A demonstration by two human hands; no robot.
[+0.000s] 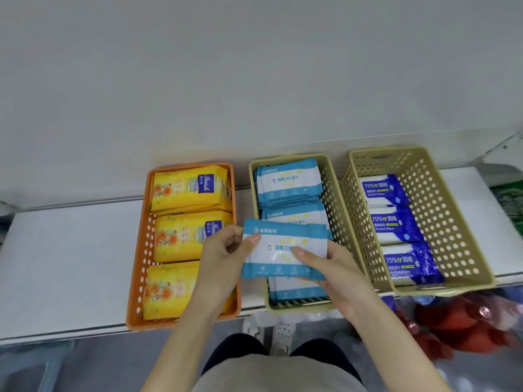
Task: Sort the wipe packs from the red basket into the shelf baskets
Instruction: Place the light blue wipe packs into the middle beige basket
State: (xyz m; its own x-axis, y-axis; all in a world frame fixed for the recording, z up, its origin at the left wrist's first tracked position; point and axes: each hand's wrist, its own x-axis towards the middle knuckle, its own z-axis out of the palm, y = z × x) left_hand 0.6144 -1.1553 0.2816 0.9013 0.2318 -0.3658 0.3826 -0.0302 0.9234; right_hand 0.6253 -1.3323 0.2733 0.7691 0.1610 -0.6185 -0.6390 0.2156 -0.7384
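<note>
I hold a light-blue and white wipe pack point(285, 244) flat over the front half of the middle beige basket point(329, 188). My left hand point(223, 256) grips its left end, thumb on top. My right hand point(331, 267) grips its right end, thumb pressed on the white face. Under it the middle basket holds several matching light-blue packs point(288, 179). The orange basket point(141, 250) on the left holds three yellow packs point(189, 190). The right beige basket point(441, 207) holds three dark-blue alcohol wipe packs point(385, 189). A red basket point(469, 323) shows blurred at the lower right, below the shelf.
The three baskets stand side by side on a white shelf point(70, 264) against a pale wall point(254, 80). Bare shelf lies left of the orange basket. A green object point(509, 199) sits at the far right edge. My legs and shoes point(280, 335) show below.
</note>
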